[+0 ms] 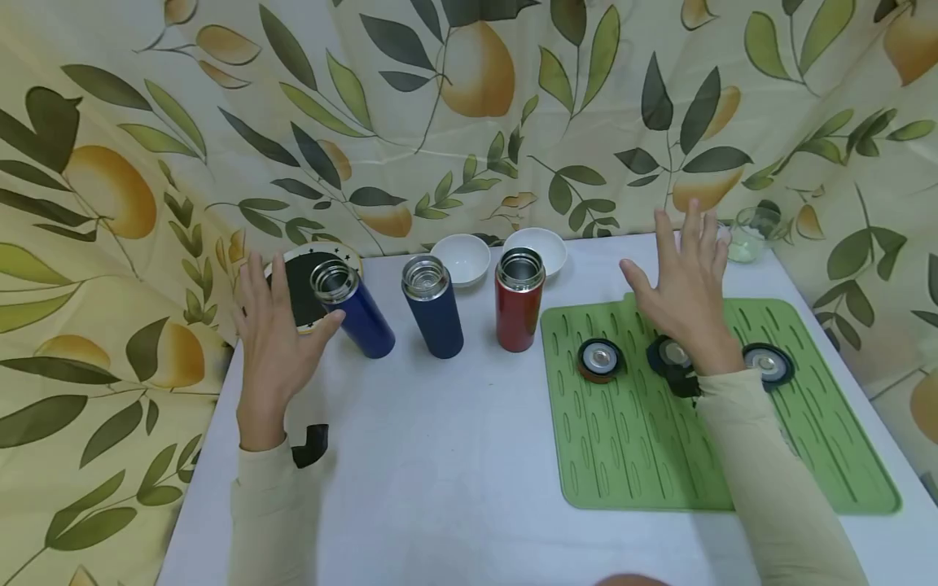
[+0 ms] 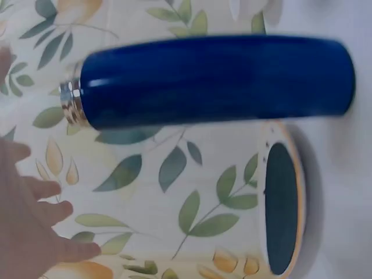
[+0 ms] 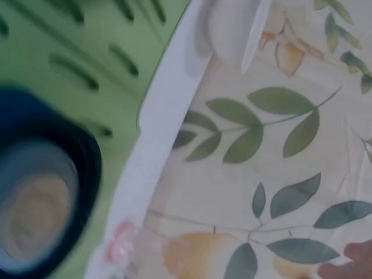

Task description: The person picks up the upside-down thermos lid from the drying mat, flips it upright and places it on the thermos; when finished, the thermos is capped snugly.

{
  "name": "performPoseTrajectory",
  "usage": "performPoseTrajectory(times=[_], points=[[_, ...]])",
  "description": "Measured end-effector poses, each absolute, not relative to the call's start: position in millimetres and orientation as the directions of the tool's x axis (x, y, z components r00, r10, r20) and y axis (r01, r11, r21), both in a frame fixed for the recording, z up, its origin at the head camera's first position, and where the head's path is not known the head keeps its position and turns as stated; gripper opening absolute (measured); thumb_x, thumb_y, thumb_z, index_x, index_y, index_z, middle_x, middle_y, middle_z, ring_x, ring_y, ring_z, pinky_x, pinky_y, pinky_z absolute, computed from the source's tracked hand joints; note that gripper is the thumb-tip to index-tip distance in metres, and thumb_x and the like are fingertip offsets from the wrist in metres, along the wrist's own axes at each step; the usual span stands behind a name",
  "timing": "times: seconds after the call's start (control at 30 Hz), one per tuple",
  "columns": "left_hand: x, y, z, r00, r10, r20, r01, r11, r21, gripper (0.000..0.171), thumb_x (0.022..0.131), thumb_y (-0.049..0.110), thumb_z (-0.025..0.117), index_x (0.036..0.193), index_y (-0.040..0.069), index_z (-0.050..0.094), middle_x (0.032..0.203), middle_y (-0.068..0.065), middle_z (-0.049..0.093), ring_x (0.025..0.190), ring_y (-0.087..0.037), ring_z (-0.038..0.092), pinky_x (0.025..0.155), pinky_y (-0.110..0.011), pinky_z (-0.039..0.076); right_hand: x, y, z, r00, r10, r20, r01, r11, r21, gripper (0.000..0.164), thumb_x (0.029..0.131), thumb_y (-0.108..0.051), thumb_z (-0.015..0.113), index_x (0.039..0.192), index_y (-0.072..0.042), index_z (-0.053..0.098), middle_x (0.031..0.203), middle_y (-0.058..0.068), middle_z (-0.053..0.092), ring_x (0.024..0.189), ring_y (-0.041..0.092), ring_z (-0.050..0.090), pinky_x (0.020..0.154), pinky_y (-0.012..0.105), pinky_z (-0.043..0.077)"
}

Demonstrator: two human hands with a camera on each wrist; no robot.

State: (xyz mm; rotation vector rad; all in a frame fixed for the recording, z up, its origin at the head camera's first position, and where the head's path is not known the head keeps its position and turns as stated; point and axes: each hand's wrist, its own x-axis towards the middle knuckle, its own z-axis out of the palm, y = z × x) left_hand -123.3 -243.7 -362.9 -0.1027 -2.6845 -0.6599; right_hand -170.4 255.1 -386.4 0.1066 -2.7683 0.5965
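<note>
Raised with its fingers spread, my left hand [image 1: 274,350] holds nothing and overlaps the side of a shiny blue vacuum flask [image 1: 365,319] in the head view. Beside that stand a navy flask [image 1: 436,321] and a red flask [image 1: 517,316]; all three are upright and lidless, their steel mouths showing. My right hand [image 1: 685,285], also spread and holding nothing, hovers over a green ridged mat [image 1: 630,464]. Three flask lids lie on the mat: one with a reddish edge [image 1: 599,358], a dark one [image 1: 670,354] by my wrist, and another [image 1: 768,366] partly behind the sleeve.
Two white bowls [image 1: 463,256] stand behind the flasks at the table's back edge. A dark-centred plate [image 1: 357,259] with a patterned rim is behind my left hand. A clear glass [image 1: 749,236] is at the back right corner. Leaf-patterned cloth [image 1: 469,179] hangs behind the white table [image 1: 440,480].
</note>
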Motion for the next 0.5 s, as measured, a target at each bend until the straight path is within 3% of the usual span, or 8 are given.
performPoseTrajectory(times=[0.1,0.2,0.33,0.5], points=[[-113.1,-236.7,-368.0,-0.899,-0.038,0.436,0.220,0.821,0.526,0.089,0.083,0.051,0.059,0.148,0.029,0.002,0.153,0.006,-0.007,0.138,-0.016,-0.009,0.106,-0.055,-0.004,-162.1,257.2,-387.9,-0.956,0.008,0.293,-0.154,0.837,-0.525,0.074,0.090,-0.042,0.050,0.149,-0.022,0.009,0.153,0.001,-0.011,0.137,0.022,-0.014,0.107,0.055,-0.004],[-98.3,-222.2,-371.8,-0.840,-0.078,0.536,0.303,0.753,0.584,0.078,0.086,0.039,0.060,0.148,0.024,0.015,0.153,0.005,0.010,0.138,-0.017,0.006,0.109,-0.048,0.007,-148.2,255.2,-389.9,-0.976,0.024,0.216,-0.131,0.729,-0.672,0.070,0.091,-0.038,0.051,0.148,-0.027,0.010,0.153,0.000,0.006,0.137,0.032,0.011,0.102,0.061,0.016],[-82.0,-190.2,-373.5,-0.752,-0.077,0.655,0.442,0.679,0.586,0.064,0.086,0.029,0.060,0.142,0.012,0.034,0.145,-0.005,0.033,0.133,-0.023,0.028,0.107,-0.042,0.024,-128.5,248.7,-396.4,-0.992,0.006,0.123,-0.088,0.662,-0.745,0.066,0.092,-0.037,0.051,0.147,-0.028,0.017,0.148,0.005,0.025,0.119,0.046,0.040,0.086,0.060,0.037],[-74.5,-147.6,-380.8,-0.742,0.067,0.667,0.602,0.505,0.618,0.057,0.088,0.027,0.057,0.137,0.004,0.040,0.138,-0.013,0.042,0.126,-0.027,0.038,0.100,-0.041,0.034,-114.3,240.7,-409.6,-0.996,-0.092,0.016,-0.074,0.670,-0.739,0.069,0.091,-0.038,0.053,0.147,-0.028,0.015,0.148,0.011,0.026,0.117,0.046,0.042,0.085,0.059,0.040]])
